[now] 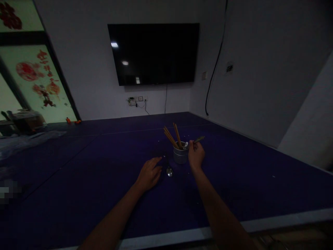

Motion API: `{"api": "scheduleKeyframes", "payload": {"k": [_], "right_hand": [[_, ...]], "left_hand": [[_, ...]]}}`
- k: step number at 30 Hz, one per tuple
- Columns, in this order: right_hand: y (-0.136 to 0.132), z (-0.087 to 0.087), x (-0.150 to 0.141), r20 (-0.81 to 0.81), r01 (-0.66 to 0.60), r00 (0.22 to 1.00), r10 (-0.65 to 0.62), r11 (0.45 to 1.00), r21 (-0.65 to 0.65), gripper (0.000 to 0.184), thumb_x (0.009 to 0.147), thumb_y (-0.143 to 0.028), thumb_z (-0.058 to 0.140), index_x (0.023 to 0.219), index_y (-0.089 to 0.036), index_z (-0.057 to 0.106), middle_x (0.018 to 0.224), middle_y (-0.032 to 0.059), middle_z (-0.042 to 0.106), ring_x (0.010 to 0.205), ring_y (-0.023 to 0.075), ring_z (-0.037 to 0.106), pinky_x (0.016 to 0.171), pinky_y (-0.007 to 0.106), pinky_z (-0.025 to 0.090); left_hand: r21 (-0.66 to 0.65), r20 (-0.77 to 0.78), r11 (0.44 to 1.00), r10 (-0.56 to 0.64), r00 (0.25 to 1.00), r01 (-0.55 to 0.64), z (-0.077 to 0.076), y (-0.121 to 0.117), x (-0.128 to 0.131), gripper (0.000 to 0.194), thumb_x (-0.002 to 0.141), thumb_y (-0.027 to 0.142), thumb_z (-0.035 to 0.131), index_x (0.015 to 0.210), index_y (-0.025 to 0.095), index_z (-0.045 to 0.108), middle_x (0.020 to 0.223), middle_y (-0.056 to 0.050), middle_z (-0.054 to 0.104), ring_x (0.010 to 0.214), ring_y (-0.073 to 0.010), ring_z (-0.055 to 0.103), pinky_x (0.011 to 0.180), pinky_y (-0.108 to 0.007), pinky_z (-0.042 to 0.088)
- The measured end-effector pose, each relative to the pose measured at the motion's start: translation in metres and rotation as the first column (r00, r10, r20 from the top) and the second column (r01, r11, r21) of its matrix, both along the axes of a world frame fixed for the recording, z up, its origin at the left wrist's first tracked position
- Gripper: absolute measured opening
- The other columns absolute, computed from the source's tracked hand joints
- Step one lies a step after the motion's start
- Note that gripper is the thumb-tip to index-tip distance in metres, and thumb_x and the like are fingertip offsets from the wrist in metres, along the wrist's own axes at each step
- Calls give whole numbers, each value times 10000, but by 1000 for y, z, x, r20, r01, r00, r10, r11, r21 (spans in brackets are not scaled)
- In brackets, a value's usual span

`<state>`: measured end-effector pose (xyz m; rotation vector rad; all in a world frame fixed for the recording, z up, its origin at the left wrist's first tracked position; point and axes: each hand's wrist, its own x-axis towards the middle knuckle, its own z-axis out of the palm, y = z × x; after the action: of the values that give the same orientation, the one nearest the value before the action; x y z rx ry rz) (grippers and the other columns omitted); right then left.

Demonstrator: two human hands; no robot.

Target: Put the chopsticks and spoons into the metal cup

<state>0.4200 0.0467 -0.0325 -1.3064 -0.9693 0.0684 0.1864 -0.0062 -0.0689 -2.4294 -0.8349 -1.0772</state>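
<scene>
A small metal cup (180,155) stands on the dark blue table (78,166) with several wooden chopsticks (172,136) leaning out of it. My right hand (196,155) is beside the cup on its right, fingers pinched on a metal utensil (198,139) whose handle sticks up and to the right, its lower end at the cup's rim. My left hand (149,174) rests on the table left of the cup, fingers stretched out flat. A metal spoon (169,170) lies on the table between my left hand and the cup.
The table has a pale front edge (260,224). A black wall screen (154,53) hangs behind, with sockets and cables below it. Clutter and plastic sheeting (23,135) lie at the far left by a decorated window.
</scene>
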Motion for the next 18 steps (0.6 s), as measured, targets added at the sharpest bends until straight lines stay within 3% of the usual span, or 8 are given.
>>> {"api": "scheduleKeyframes", "payload": {"k": [6,11,14,18], "right_hand": [[1,5,-2,-168,-107,977,129,985,137,441,740,-586,533,789,-153,596,708,76,664,645,184,611,600,272,437],[0,9,-7,-256,-242,929,266,963,121,487,643,-627,622,768,-158,587,542,6,595,465,147,531,466,246,382],[3,7,-5,-225,-228,944,240,971,75,511,603,-647,643,729,-155,595,524,11,593,484,154,543,481,249,379],[5,2,0,-43,-128,991,124,988,-92,490,638,-640,615,704,-155,633,616,53,644,560,168,566,547,267,388]], "left_hand": [[-6,-12,1000,3,1000,-4,-1,0,-1,175,859,177,487,972,177,620,1247,-129,573,1173,-246,517,900,-437,500],[-24,-5,1000,-10,1000,10,-2,1,-1,181,858,184,486,977,179,622,1245,-131,574,1182,-242,510,913,-432,494],[-35,-4,999,-16,1000,16,-2,1,-1,184,863,192,478,980,187,621,1250,-129,570,1177,-239,516,910,-436,494],[-55,-8,998,-11,1000,10,0,-1,0,180,861,195,480,976,186,618,1239,-131,576,1157,-244,532,901,-447,498]]}}
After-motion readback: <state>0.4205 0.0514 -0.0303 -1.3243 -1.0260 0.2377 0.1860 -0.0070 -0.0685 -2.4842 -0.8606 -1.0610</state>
